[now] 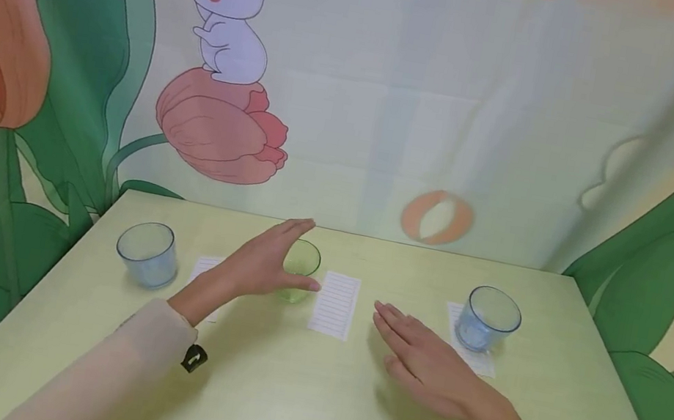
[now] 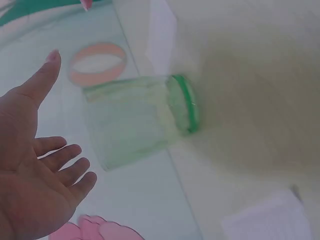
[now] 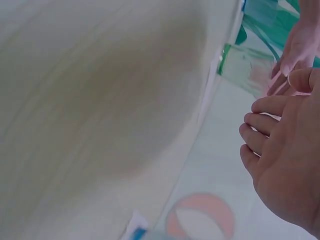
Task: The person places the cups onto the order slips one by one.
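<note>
My left hand (image 1: 261,260) is by a clear green glass (image 1: 303,259), thumb and fingers spread wide apart. In the left wrist view, a gap shows between that hand and the glass (image 2: 132,122), which stands upright on the table. Part of the glass is hidden behind the hand in the head view. My right hand (image 1: 427,368) hovers over the table to the right of the middle paper slip (image 1: 334,306), its fingers extended and holding nothing. In the right wrist view, the right palm (image 3: 290,160) appears with nothing in it.
A bluish glass (image 1: 149,259) stands at the table's left side. Another blue glass (image 1: 488,321) stands on a lined paper slip (image 1: 485,365) at the right. A further slip (image 1: 206,265) lies partly under the left arm. A printed curtain (image 1: 354,109) hangs behind the table (image 1: 290,410).
</note>
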A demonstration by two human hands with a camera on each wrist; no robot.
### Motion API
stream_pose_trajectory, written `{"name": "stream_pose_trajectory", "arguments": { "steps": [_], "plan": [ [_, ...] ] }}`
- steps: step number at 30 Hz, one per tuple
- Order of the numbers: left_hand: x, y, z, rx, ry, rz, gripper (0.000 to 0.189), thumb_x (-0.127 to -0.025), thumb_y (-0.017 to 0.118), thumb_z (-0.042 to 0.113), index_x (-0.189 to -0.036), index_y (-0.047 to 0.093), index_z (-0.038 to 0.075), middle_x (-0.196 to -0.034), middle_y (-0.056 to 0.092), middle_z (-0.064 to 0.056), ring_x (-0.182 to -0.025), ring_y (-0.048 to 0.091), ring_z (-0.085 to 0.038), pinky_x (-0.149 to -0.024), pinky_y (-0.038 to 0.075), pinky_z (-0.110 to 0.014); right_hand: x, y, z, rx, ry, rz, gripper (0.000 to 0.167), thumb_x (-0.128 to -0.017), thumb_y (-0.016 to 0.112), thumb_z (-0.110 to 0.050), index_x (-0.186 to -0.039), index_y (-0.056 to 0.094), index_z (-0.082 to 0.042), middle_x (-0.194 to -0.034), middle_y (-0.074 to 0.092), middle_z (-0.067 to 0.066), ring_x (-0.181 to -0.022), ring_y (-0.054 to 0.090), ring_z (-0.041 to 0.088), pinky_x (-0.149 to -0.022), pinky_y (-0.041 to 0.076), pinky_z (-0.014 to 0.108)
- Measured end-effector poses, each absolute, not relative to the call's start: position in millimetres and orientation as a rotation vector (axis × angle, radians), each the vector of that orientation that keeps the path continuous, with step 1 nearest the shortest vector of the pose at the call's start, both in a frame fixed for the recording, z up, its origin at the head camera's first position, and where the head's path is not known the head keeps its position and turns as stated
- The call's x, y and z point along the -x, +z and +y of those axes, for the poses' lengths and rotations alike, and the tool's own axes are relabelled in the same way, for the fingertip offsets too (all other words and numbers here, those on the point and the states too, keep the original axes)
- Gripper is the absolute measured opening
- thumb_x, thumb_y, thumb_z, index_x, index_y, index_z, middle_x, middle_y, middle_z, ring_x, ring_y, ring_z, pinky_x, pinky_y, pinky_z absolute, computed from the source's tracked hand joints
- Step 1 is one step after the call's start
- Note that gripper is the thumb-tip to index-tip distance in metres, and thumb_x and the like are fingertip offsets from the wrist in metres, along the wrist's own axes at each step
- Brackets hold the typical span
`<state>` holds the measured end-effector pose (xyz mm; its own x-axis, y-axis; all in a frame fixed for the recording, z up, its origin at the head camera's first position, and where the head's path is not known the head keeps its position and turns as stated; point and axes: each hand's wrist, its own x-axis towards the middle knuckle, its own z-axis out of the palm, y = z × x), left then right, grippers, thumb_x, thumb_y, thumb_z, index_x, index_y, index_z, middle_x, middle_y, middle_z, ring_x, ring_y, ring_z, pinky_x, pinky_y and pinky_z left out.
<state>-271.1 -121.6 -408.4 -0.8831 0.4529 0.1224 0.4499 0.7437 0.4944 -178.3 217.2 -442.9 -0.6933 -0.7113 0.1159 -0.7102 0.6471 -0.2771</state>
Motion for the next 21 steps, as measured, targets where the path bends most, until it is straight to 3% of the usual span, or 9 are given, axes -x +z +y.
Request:
{"name": "stream_pose_trajectory", "arguments": {
  "steps": [4, 10, 21],
  "plan": [
    [278, -419, -130, -0.69, 0.838, 2.924, 0.11, -0.084, 0.087, 0.056, -0.166, 0.031, 0.008, -0.169, 0.035, -0.013, -0.155, 0.036, -0.034, -0.122, 0.036, -0.055, 185, -454, 194, 1.245, -0.383, 2.797, 0.057, -0.113, 0.042, -0.024, -0.163, 0.033, 0.003, -0.173, 0.025, 0.015, -0.16, 0.024, 0.032, -0.128, 0.026, 0.051],
    [281, -430, -135, -0.6, 0.825, 2.924, 0.107, -0.084, 0.087, 0.058, -0.164, 0.036, 0.007, -0.165, 0.041, -0.013, -0.149, 0.044, -0.037, -0.119, 0.04, -0.056, 188, -466, 169, 1.216, -0.295, 2.729, 0.06, -0.113, 0.038, -0.029, -0.164, 0.031, 0.001, -0.175, 0.022, 0.014, -0.161, 0.021, 0.028, -0.129, 0.024, 0.047],
    [280, -431, -136, -0.615, 0.917, 2.899, 0.095, -0.085, 0.088, 0.05, -0.158, 0.047, 0.005, -0.156, 0.051, -0.012, -0.139, 0.055, -0.035, -0.113, 0.047, -0.055, 189, -475, 161, 1.198, -0.203, 2.695, 0.06, -0.113, 0.036, -0.03, -0.164, 0.032, 0.002, -0.174, 0.023, 0.015, -0.161, 0.023, 0.03, -0.128, 0.026, 0.047]
  ]
}}
